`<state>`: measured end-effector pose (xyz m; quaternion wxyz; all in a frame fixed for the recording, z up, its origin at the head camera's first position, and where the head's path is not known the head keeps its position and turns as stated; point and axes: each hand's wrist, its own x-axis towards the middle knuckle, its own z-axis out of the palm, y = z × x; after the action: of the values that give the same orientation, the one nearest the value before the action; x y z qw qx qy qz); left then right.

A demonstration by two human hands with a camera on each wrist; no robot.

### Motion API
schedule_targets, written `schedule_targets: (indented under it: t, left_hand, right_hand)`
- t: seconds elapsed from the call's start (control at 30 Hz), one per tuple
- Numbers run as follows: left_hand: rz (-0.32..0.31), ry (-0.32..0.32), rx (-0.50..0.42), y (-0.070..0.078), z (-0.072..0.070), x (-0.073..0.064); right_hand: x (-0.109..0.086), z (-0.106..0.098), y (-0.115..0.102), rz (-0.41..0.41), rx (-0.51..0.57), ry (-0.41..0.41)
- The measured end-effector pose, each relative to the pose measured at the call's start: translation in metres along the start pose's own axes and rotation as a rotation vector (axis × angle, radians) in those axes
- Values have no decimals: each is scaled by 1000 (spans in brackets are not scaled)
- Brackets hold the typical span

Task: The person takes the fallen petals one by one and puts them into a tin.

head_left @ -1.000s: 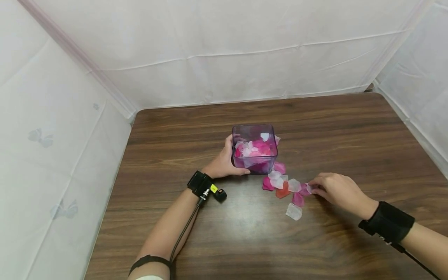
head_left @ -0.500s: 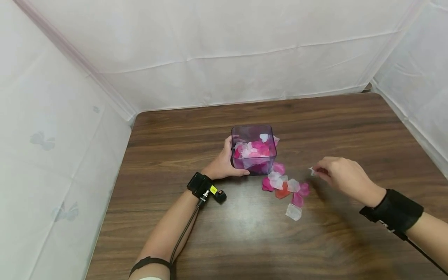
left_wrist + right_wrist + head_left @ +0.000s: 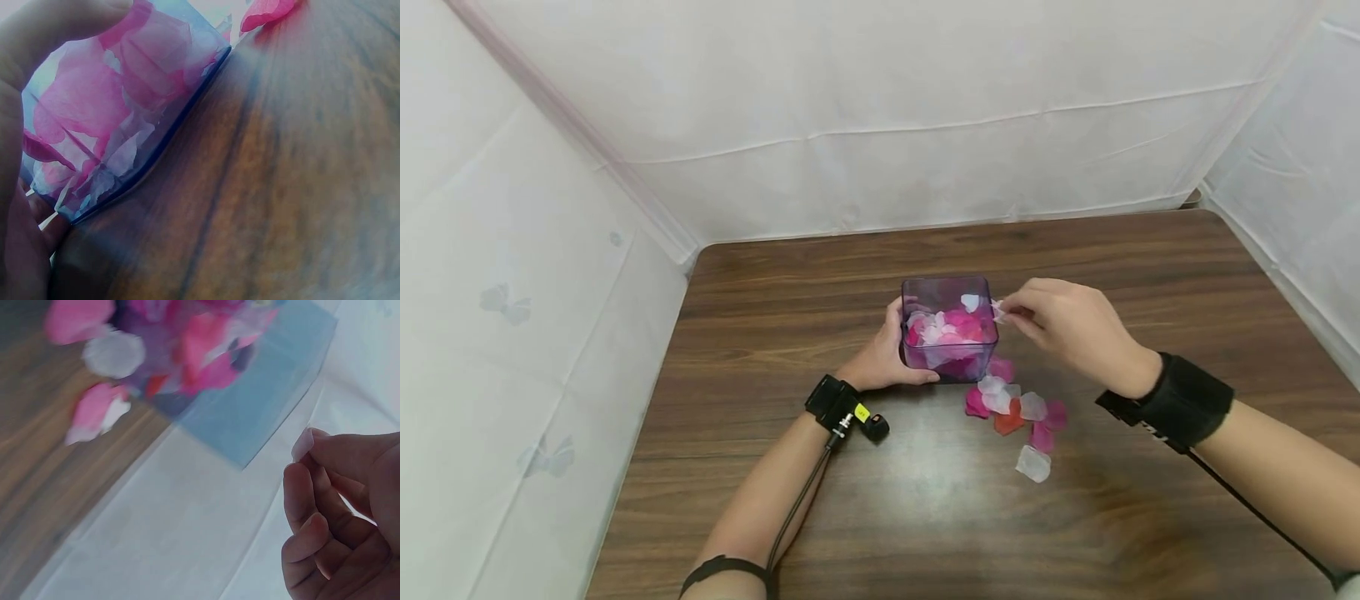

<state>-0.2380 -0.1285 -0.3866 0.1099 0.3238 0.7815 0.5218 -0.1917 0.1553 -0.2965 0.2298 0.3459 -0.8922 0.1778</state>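
My left hand (image 3: 883,357) grips a see-through purple square box (image 3: 942,289), thumb along the near side and fingers round the left. Pink, red and white artificial petals (image 3: 957,327) lie inside it, and a white petal (image 3: 970,302) clings to its wall. At the box's right edge, my right hand (image 3: 1075,329) pinches a whitish petal (image 3: 302,445) between thumb and fingertip. In the right wrist view this petal shows just outside the box wall. Several loose petals trail rightward over the table from the box's near right corner, among them a red petal (image 3: 1010,418) and a white petal (image 3: 1034,463).
The brown wood-grain table (image 3: 790,292) ends at a white sheet (image 3: 865,158) hung behind it, with more sheeting at both sides. A pink-and-white petal (image 3: 94,412) lies on the table beside the box. Black bands with cables circle both wrists.
My right hand has lifted a whitish petal off the right end of the trail and carried it up and leftward to the box. My left hand keeps its grip on the box.
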Motion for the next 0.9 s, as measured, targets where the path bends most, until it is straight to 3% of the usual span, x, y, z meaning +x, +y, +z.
schedule_targets:
  t: [0.13,0.37,0.53,0.7,0.9]
  left_hand:
    - [-9,-1,13,0,1,3]
    - [-19,0,39,-37,11,13]
    - [11,10,22,-46,16,12]
    - [51,17,13,-50,16,13]
    - [73,32,5,-50,13,18]
  right_hand:
    - [21,11,-11,-36,22,-66]
    - [45,31,-27,-26,50,-181]
    - [48,42,-29,-18,52,-232]
    - [42,37,-24,1,60,-220]
    - [26,13,-11,12,46,-130]
